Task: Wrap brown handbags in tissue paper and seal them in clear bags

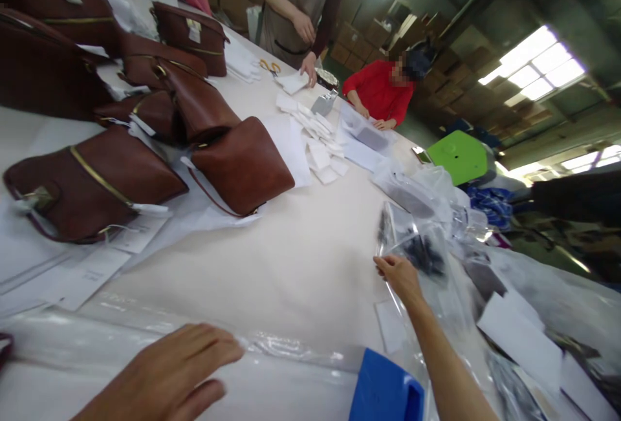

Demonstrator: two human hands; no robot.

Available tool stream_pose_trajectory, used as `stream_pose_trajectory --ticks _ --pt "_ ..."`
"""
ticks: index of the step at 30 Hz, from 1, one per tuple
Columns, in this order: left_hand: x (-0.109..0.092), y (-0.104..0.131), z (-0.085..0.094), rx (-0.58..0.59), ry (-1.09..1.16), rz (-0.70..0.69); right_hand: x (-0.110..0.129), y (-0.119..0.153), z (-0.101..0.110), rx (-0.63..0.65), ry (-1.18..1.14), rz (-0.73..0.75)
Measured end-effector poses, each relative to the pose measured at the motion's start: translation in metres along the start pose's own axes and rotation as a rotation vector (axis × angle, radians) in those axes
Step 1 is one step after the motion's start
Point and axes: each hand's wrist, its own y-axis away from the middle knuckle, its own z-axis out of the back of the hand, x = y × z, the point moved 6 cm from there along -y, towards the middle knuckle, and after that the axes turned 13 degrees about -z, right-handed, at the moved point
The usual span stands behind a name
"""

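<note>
My left hand (179,369) hovers at the lower left, thumb and fingers apart with nothing between them. Below it lies a strip of transparent plastic film (276,346). Reaching to the right side of the table, my right hand (400,275) pinches the edge of a transparent plastic bag (439,298). Dark items (424,253) show through the plastic; their kind is blurred. A blue plastic box-like object (383,388) sits at the front edge between my arms. Several brown leather handbags, one a small pouch-like bag (247,169), lie at the left.
White paper slips (317,136) are heaped mid-table near a grey metal holder (325,103) and yellow-handled scissors (270,67). Two people work at the far side, one in a red top (381,91). More plastic bags (412,188) and a green stool seat (457,156) are at the right.
</note>
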Motion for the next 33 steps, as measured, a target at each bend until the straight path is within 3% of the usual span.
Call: stream_pose_trajectory --ticks 4,8,11,14,17,20,24,29,33 --pt "0.028 -0.040 -0.055 0.167 0.587 0.491 0.093 0.070 -0.070 0.344 -0.157 0.252" --pt "0.060 -0.053 -0.098 0.081 0.872 0.777 0.163 0.136 -0.126 0.579 -0.268 0.369" --pt "0.079 -0.038 -0.108 -0.056 1.069 0.969 0.192 0.157 -0.139 0.686 -0.423 0.410" --pt "0.089 -0.016 -0.102 -0.206 1.244 1.190 0.191 0.167 -0.128 0.599 -0.513 0.472" --pt "0.096 -0.002 -0.090 -0.313 1.354 1.311 0.172 0.192 -0.116 0.350 -0.374 0.683" --pt "0.098 0.003 -0.084 -0.355 1.449 1.379 0.148 0.226 -0.118 0.045 -0.154 0.933" --pt "0.094 0.001 -0.081 -0.338 1.481 1.409 0.126 0.243 -0.132 -0.211 -0.037 1.033" --pt "0.085 0.001 -0.072 -0.317 1.482 1.379 0.128 0.237 -0.132 -0.284 -0.031 1.059" --pt "0.074 -0.007 -0.059 -0.250 1.541 1.066 0.133 0.228 -0.127 -0.173 -0.175 1.005"
